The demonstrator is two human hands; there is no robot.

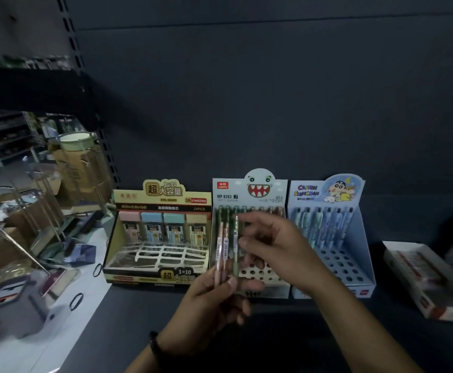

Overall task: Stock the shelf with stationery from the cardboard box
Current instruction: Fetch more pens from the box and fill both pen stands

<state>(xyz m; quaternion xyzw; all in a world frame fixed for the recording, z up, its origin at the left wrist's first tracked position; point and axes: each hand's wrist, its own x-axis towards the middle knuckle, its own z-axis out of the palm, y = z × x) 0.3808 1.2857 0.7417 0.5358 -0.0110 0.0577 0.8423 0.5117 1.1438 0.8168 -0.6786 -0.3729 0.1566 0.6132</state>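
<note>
The left grip (pixel 212 297) holds three pens (pixel 226 243) upright by their lower ends, just before the monster box (pixel 249 196), and the right grip (pixel 276 249) pinches the green pen (pixel 236 235) high up.

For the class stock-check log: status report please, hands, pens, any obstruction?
Left hand grips three pens upright. Right hand pinches the green pen near its top. Monster display box behind, front holes empty. No obstruction seen.
</note>
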